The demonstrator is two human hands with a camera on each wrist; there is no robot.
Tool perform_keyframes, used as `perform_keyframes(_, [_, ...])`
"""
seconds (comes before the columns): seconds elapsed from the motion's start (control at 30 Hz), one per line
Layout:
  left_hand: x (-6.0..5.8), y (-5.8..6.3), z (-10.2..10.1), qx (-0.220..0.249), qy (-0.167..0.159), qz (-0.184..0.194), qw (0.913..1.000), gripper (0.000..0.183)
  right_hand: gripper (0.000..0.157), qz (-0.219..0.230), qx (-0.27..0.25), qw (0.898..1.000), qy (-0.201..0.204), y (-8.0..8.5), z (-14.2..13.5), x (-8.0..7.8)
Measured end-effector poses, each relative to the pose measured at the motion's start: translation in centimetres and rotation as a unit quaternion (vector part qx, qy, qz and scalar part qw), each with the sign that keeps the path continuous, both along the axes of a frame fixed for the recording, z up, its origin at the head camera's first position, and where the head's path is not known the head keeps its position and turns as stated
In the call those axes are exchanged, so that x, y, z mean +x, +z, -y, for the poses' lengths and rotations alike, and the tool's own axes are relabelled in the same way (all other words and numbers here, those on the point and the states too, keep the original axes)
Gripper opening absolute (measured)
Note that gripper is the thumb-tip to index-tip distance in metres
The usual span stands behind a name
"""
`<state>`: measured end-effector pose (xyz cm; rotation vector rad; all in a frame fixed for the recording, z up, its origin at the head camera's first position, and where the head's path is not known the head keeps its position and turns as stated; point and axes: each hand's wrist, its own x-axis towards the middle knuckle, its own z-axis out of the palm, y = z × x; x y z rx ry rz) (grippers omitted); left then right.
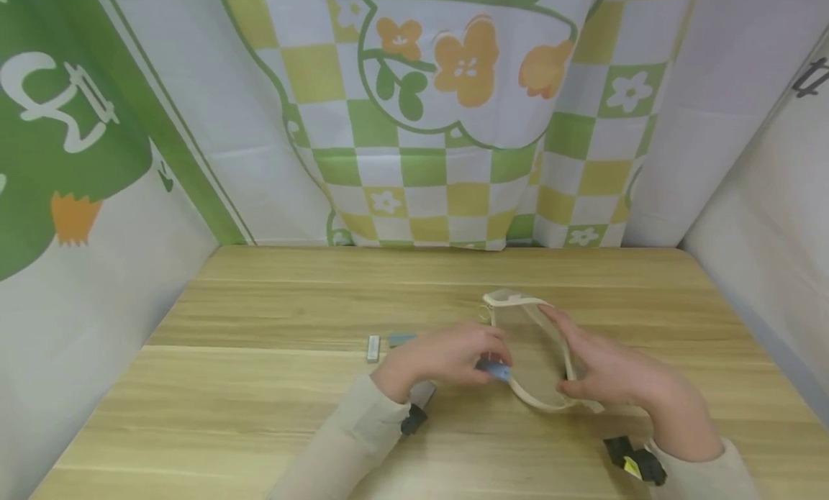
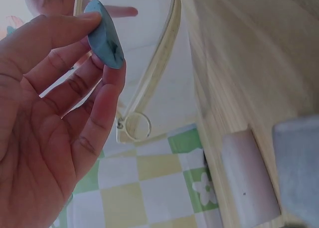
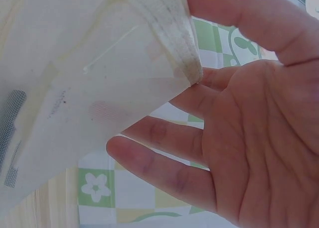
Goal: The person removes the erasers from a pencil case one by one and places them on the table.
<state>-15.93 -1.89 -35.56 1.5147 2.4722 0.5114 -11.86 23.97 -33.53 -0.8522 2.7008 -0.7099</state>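
Note:
My left hand (image 1: 453,352) pinches a small blue eraser (image 1: 495,369) between thumb and fingertips, at the mouth of a see-through zip pouch (image 1: 527,349). Close up in the left wrist view, the eraser (image 2: 105,36) looks worn and rounded, with a dark smudge. The pouch has cream edging and a ring (image 2: 138,127) on its zip. On its other side, my right hand (image 1: 618,370) holds the pouch by its edge, and the mouth gapes towards the left hand. In the right wrist view, the fingers (image 3: 164,171) lie partly behind the pouch's translucent wall (image 3: 114,68).
Left of the pouch on the wooden table (image 1: 259,406) lie a small grey-white block (image 1: 373,348) and a blue one (image 1: 401,339). A greyish block (image 1: 424,395) sits partly hidden by the left wrist. Patterned curtains (image 1: 414,162) hang behind the table.

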Motion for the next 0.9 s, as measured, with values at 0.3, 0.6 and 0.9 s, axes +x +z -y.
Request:
perform_keyframes(0.3, [-0.2,0.4,0.9,0.012,0.021,0.023,0.9995,0.028,0.106,0.014,-0.002,1.000,-0.002,0.2,0.1,0.0])
perform_keyframes(0.6, [-0.2,0.4,2.0,0.015,0.029,0.013,0.9994,0.031,0.105,0.007,-0.001,1.000,0.001,0.2,0.1,0.0])
perform_keyframes(0.9, [0.1,0.6,3.1,-0.001,0.052,0.011,0.9986,0.030,0.105,-0.004,-0.005,1.000,0.006,0.1,0.2,0.1])
